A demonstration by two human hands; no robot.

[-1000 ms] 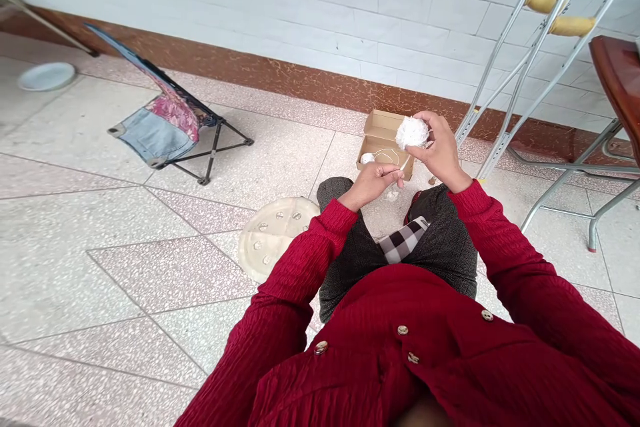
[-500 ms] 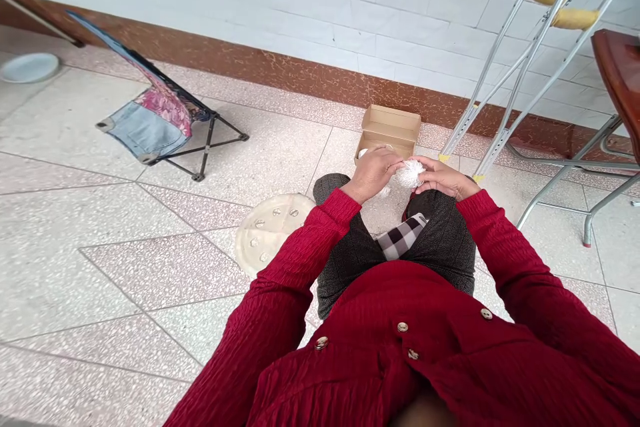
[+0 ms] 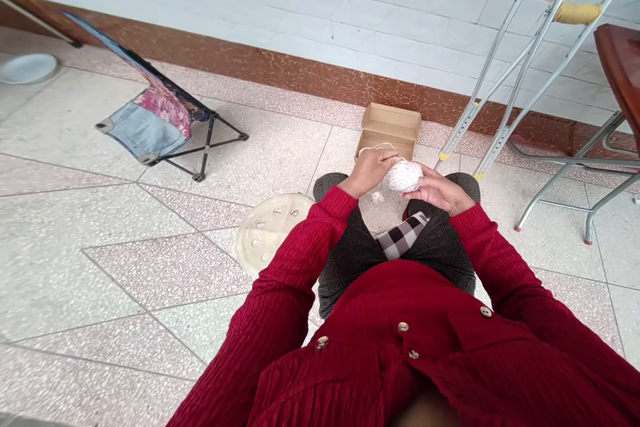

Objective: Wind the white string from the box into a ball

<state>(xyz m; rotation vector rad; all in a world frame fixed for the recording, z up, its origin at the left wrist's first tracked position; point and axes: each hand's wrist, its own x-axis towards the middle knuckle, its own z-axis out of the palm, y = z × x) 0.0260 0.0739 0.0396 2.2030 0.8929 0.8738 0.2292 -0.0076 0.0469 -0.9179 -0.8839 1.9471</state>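
Nearest to me were the buttons of my red top (image 3: 400,347) and, past them, my knees in dark trousers (image 3: 350,253) with a checked cloth (image 3: 400,238) lying between them. Above my knees, off the floor, I held the ball of white string (image 3: 404,176) between both hands. My right hand (image 3: 440,190) cupped it from the right and below, its grip clamped on the ball. My left hand (image 3: 370,172) met the ball's left side, its grip pinched together on a white strand (image 3: 373,147) that arched over my knuckles toward the box. A small loose tuft (image 3: 377,197) hung just under the ball. On the floor (image 3: 150,267) by my left knee lay a round cream lid (image 3: 270,230), dotted with small studs, its edge partly hidden by my sleeve. Just beyond my hands an open cardboard box (image 3: 391,123) sat on the floor near the foot of the wall. To its right a pair of metal crutches (image 3: 505,73) leaned against the white-tiled wall (image 3: 300,0), and beside them stood a chair with a brown seat (image 3: 617,73) on metal legs. Well off to the left a low folding chair (image 3: 160,110) with patched fabric stood on the floor, and farther still, toward the floor's far left edge, lay a white dish (image 3: 27,69).
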